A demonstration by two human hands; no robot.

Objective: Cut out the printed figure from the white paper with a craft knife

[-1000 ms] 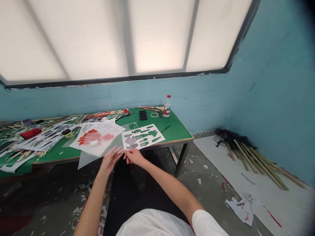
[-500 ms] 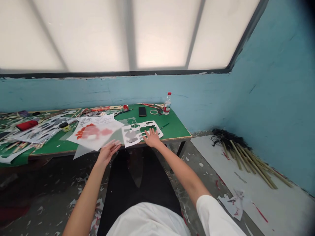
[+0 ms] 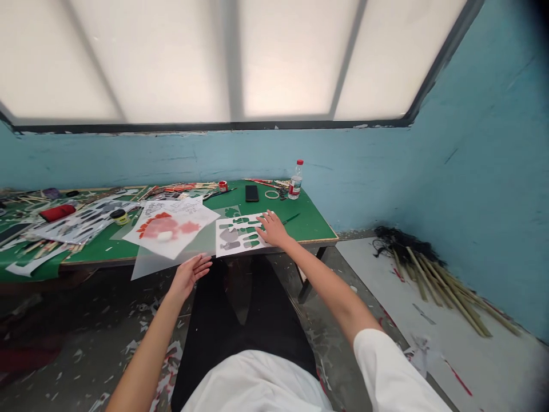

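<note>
My right hand (image 3: 272,228) lies flat with fingers spread on the right part of a white cut-out sheet (image 3: 235,236) with green and grey shapes, on the green table (image 3: 311,222). My left hand (image 3: 191,273) hovers open at the table's near edge, just below a translucent sheet (image 3: 171,254) that overhangs the edge. Under that sheet lies a white paper with red shapes (image 3: 165,226).
A black phone (image 3: 251,193), a tape ring (image 3: 271,194), a water bottle (image 3: 295,180) and a red-lidded jar (image 3: 222,185) stand at the table's back. Papers, sticks and a yellow jar (image 3: 119,216) crowd the left. Bamboo sticks (image 3: 446,289) lie on the floor at right.
My right hand left the near edge beside my left hand and moved forward onto the cut-out sheet, pushing it a little left. My left hand drew slightly back.
</note>
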